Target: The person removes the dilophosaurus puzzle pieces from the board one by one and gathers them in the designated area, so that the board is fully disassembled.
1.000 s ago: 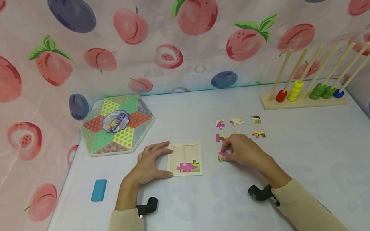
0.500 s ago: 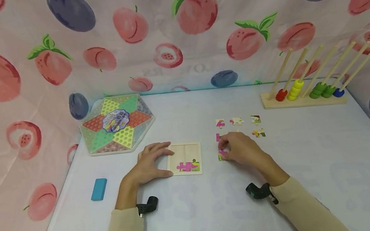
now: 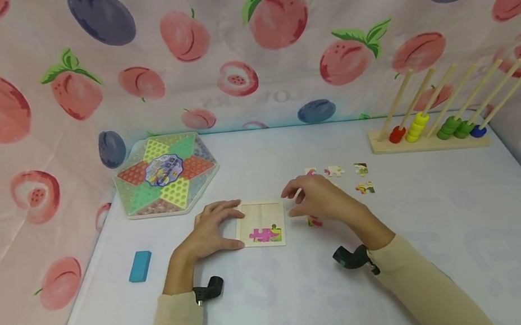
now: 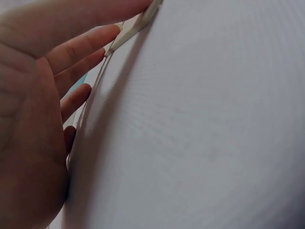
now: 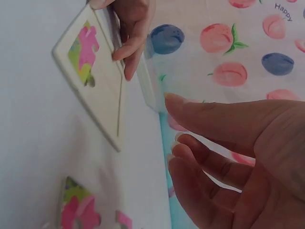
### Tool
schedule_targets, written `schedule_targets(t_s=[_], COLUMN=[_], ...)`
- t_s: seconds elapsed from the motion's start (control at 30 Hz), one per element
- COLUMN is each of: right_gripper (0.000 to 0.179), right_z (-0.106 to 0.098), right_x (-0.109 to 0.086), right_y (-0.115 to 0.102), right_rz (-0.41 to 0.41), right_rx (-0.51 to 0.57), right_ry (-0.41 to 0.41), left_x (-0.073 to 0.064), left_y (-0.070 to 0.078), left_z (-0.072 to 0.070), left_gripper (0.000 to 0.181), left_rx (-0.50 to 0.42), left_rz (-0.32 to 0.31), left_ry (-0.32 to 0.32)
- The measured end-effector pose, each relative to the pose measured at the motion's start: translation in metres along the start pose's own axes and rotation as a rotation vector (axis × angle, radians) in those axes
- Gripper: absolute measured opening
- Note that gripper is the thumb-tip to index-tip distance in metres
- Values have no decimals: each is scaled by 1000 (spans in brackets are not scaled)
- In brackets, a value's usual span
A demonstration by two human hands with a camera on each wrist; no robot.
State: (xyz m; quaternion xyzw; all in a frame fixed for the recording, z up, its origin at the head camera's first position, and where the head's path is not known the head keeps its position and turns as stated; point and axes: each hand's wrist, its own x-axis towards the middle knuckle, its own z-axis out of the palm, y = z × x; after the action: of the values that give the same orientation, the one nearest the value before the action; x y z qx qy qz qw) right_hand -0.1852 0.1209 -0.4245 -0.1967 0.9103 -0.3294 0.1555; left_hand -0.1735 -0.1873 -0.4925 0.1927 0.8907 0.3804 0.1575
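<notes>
A square wooden puzzle tray [image 3: 259,211] lies in the middle of the table, with joined pink and green jigsaw pieces [image 3: 265,234] along its near side. My left hand [image 3: 210,230] rests against the tray's left side, thumb at the near corner and extended fingers on the far part of the rim. My right hand [image 3: 319,198] hovers just right of the tray, thumb and fingertips apart, nothing showing between them in the right wrist view. Under its palm a pink and green jigsaw piece [image 3: 315,221] lies on the table; another pink piece [image 5: 124,219] shows beside it.
Several loose jigsaw pieces [image 3: 334,171] lie in rows beyond my right hand. A Chinese checkers board [image 3: 165,174] stands at the back left, a blue block [image 3: 140,266] at the left. A wooden bead stacker [image 3: 429,144] with upright rods stands at the back right.
My right hand has lifted from the near pink and green jigsaw piece, which it was touching, and moved left toward the tray. The left hand and the tray have stayed in place.
</notes>
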Motion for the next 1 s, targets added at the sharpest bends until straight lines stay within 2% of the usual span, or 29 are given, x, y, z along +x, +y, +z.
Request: schedule_targets(t_s=[0.1,0.3,0.47,0.63,0.83,1.0], right_gripper=[40,45,52,55,51,47], right_z=[0,4,11,22,37,48], right_x=[3,8,12,17,23,28], right_y=[-8,-18,-19,-16,-9,-4], right_rz=[-50,-95,-193,-258,-265,-285], right_rx=[-22,-32,63,140,162,93], right_ry=[-13,-48,-108,-177,-261,-276], left_x=[0,1,1,0,0,0], left_y=[-1,-1,-1,-2,-1,0], left_z=[2,2,1,0,0,-1], left_gripper=[59,58,58,58,58,57], left_rx=[-2,8,16,14,7,-3], left_rz=[-5,-10,-6,2,-4,0], left_ry=[-2,-1,-2,-8,-7,-10])
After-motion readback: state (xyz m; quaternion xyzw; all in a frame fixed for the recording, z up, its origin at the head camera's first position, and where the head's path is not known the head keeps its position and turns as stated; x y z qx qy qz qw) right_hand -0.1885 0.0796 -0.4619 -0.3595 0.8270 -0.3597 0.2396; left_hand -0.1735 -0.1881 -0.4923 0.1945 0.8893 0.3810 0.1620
